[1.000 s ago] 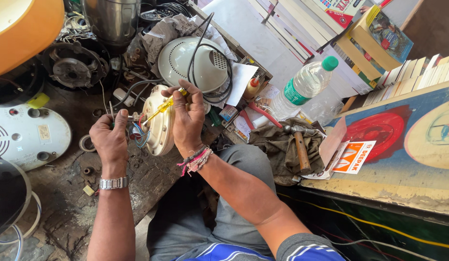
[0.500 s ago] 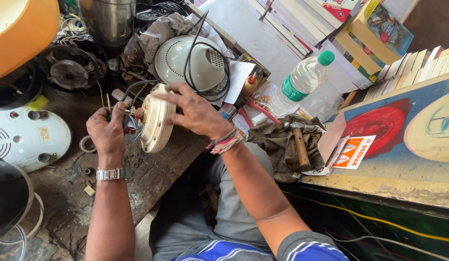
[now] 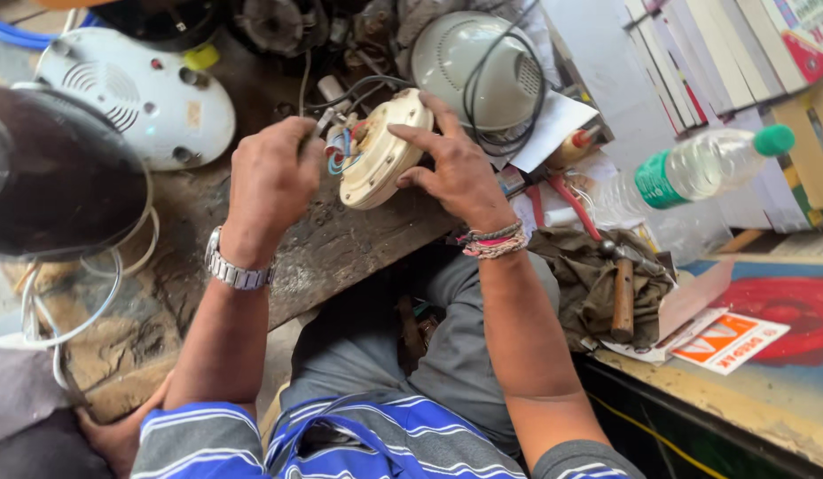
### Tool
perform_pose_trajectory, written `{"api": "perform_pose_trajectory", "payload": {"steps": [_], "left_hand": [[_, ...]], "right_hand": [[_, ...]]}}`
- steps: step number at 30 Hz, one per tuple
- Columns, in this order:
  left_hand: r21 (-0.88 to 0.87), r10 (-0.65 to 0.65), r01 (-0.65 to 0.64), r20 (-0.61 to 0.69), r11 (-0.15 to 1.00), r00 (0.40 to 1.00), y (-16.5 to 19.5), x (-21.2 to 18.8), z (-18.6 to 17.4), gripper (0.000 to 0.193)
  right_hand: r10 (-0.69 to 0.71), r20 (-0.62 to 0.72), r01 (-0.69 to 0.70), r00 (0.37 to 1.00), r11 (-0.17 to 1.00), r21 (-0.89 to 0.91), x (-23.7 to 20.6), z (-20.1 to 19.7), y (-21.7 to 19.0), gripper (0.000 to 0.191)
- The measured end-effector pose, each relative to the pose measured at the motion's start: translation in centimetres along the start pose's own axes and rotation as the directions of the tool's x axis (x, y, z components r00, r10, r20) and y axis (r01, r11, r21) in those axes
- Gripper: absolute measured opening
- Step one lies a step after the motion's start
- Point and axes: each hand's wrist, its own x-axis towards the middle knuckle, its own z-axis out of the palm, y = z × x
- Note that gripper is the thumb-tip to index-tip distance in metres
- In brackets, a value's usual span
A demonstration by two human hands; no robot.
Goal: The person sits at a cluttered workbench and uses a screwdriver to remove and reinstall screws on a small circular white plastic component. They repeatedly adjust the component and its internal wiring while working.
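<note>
I see the cream round motor housing (image 3: 382,151) just above the middle of the frame, held tilted on its edge over the worn wooden table (image 3: 340,248). My right hand (image 3: 451,168) lies across its right side, fingers spread and curled over the rim, a firm grip with the thumb underneath. My left hand (image 3: 270,182) is closed to the left of the housing; its fingertips pinch at the bundle of coloured wires (image 3: 340,146) that comes out of the housing's face, though I cannot tell exactly which wire the grip has. A metal wristwatch (image 3: 236,268) sits on the left wrist and woven bands (image 3: 491,241) on the right.

Behind the housing, top centre, rests a pale domed cover (image 3: 474,62) with a black cable (image 3: 509,89) looped over it. A white vented disc (image 3: 132,93) lies in the upper left, and a dark round pan (image 3: 48,173) at the left edge. To the right, a clear plastic bottle with a green cap (image 3: 709,164) lies on its side, and a wooden-handled hammer (image 3: 623,293) rests on a crumpled olive cloth (image 3: 580,275).
</note>
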Motion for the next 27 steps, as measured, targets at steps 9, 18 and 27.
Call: {"api": "perform_pose_trajectory", "payload": {"steps": [9, 18, 27], "left_hand": [[0.087, -0.076, 0.059, 0.206, 0.994, 0.976, 3.3, 1.6, -0.6, 0.014], [0.124, -0.088, 0.065, 0.19, 0.99, 0.978, 1.4, 2.5, 2.4, 0.014], [0.133, -0.12, 0.095, 0.195, 0.987, 0.973, 1.5, 2.5, 3.2, 0.016]], "right_hand": [[0.005, -0.019, -0.004, 1.0, 0.999, 0.054, 0.7, 0.0, -1.4, 0.069], [0.015, -0.01, -0.014, 1.0, 0.999, 0.046, 0.7, 0.0, -1.3, 0.069], [0.044, 0.005, -0.044, 0.999, 0.999, 0.031, 0.8, 0.2, -1.1, 0.068]]}}
